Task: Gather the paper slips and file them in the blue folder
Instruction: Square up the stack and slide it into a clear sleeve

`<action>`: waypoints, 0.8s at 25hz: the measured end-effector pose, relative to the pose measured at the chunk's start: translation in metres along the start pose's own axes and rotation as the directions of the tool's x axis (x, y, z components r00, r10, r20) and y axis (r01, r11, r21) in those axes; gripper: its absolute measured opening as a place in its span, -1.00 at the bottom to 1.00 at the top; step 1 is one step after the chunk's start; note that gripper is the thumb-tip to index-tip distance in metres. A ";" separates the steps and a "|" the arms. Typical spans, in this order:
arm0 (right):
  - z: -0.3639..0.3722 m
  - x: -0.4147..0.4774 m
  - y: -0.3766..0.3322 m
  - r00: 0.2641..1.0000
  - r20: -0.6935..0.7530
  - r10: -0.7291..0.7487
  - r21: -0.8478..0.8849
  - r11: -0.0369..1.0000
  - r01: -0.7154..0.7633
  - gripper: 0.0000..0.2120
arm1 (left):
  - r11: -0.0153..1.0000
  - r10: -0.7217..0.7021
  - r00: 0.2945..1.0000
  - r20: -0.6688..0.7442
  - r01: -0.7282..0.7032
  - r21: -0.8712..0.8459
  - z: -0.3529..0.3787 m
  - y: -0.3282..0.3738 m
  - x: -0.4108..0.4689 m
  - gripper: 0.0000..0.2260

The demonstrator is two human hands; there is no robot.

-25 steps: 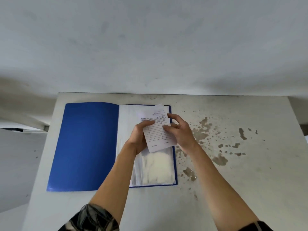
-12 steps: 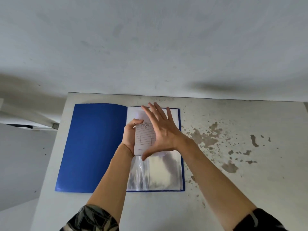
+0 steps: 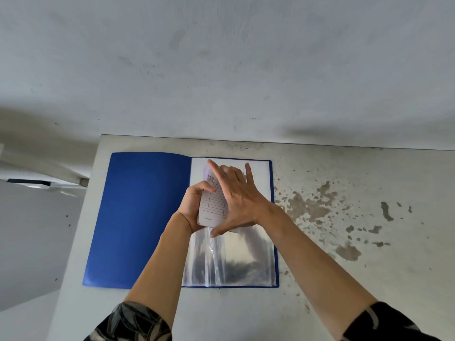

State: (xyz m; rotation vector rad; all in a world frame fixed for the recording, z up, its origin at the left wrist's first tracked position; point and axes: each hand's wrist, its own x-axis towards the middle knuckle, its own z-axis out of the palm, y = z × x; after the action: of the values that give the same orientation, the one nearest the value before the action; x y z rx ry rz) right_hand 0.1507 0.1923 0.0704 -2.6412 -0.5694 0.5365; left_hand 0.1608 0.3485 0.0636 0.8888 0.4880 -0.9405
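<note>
The blue folder (image 3: 140,217) lies open on the table, its cover spread to the left and clear plastic sleeves (image 3: 236,257) on the right. Above the sleeves my left hand (image 3: 193,205) grips a stack of printed paper slips (image 3: 213,207) held upright. My right hand (image 3: 240,200) is flat against the right side of the stack, fingers spread and thumb under its lower edge. That hand hides much of the slips.
The white table (image 3: 344,279) has brown stains and chipped patches (image 3: 310,205) to the right of the folder. A grey wall runs behind the table's far edge. To the left the table ends at an edge with floor below.
My right hand let go of its pinch on the slips and opened flat against the stack. The stack turned upright and narrower in my left hand. The view shifted slightly.
</note>
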 end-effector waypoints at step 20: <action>-0.043 -0.020 0.129 0.849 0.302 0.433 0.636 0.572 -0.518 -0.71 | 0.285 0.713 0.688 -0.135 -0.108 0.952 -0.026 0.017 0.062 -0.67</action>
State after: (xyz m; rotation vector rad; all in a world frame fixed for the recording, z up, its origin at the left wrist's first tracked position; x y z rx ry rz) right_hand 0.1926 0.0623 0.0558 -1.9769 0.3309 0.8607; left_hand 0.2076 0.3445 0.0128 2.2656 0.1131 -0.2944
